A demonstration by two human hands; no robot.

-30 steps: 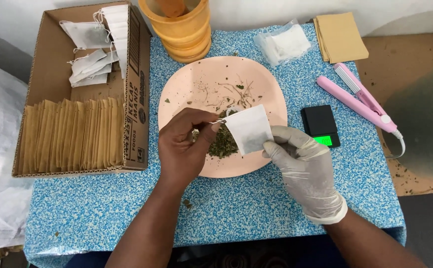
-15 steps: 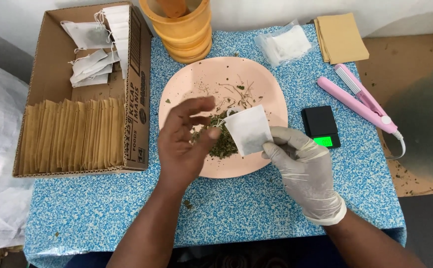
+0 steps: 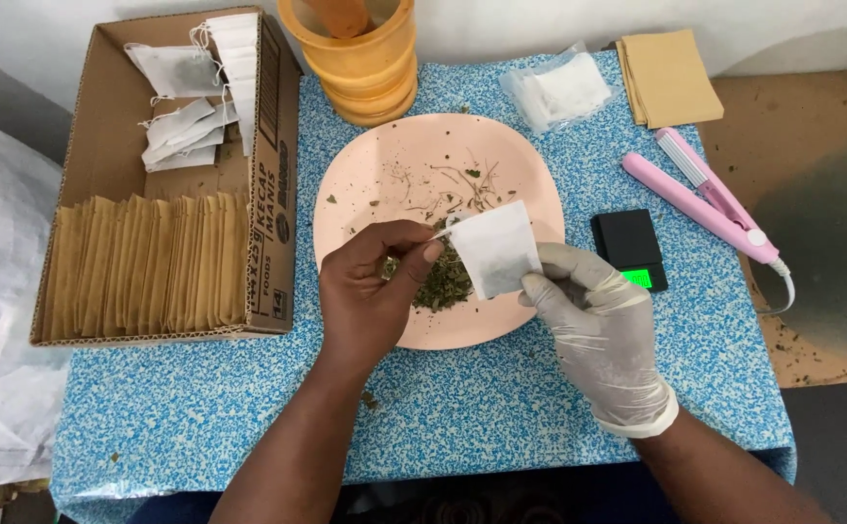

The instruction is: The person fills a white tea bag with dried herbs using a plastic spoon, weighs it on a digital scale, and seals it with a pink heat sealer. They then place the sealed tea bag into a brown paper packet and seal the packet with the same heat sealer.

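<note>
A pink plate (image 3: 375, 165) in the middle of the table carries scattered dried green herbs (image 3: 448, 281) in a small heap near its front. My right hand (image 3: 598, 320), in a white glove, holds a white paper tea bag (image 3: 496, 249) upright over the plate. My bare left hand (image 3: 375, 291) has its fingers pinched together at the bag's open top corner, just above the herb heap. Whether herbs are between those fingers is hidden.
A cardboard box (image 3: 273, 146) at left holds several tan envelopes and white tea bags. Stacked orange bowls (image 3: 356, 68) stand behind the plate. A bag of white sachets (image 3: 559, 92), tan envelopes (image 3: 666, 78), a pink flat iron (image 3: 705, 199) and a black pocket scale (image 3: 629, 249) lie to the right.
My left hand opened its fingers over the herb heap, then pinched them again and came back up to the bag's top corner. The gloved right hand kept the bag nearly still.
</note>
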